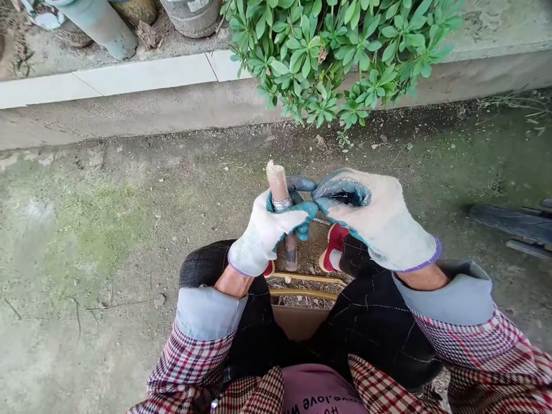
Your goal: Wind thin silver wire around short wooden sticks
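My left hand (261,233), in a white knit glove with a blue-green coated palm, is closed around a short wooden stick (278,181). The stick stands roughly upright in the fist, its pale, rough top end above the thumb and its darker lower end showing below. Silvery wire (282,204) is wound around it just above the grip. My right hand (379,213), gloved the same way, has thumb and fingertips pinched together close against the left fingertips. What lies in that pinch is hidden. A thin metal piece (321,221) shows just below the meeting fingertips.
A leafy green bush (319,57) hangs over a low concrete ledge (142,112) ahead. Pots and a bucket (192,14) stand on the ledge at upper left. A dark object (513,221) lies on the ground at right. Yellowish stool bars (304,294) show between my knees.
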The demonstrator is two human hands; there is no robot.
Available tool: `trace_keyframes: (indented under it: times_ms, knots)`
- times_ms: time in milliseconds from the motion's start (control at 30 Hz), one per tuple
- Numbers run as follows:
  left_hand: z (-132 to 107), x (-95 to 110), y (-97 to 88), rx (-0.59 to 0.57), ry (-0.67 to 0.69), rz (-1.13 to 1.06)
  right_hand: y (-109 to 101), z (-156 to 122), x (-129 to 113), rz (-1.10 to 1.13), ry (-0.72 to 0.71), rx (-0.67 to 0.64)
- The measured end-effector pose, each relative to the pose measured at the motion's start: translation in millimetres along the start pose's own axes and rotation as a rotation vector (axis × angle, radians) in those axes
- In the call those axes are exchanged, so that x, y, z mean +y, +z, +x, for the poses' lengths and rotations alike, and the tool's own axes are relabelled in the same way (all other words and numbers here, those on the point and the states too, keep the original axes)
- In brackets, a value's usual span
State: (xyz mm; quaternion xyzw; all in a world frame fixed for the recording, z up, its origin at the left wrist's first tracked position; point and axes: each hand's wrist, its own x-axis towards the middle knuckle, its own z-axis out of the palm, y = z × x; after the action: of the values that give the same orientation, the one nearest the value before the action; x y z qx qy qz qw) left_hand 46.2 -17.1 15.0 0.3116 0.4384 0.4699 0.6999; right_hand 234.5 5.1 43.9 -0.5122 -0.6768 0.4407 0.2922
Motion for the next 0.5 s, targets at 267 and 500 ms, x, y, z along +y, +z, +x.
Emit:
trace_keyframes:
  times_ms: [267,500]
  knots:
    - [-4.7,-0.8,2.3,0.047,-0.135,0.174,0.1,1.7,-3.1,-0.133,-0.116,0.059]
    - [-4.7,-3.1,0.2,0.060,-0.068,-0.038,-4.8,3.1,-2.6,0.035,-0.030,0.063]
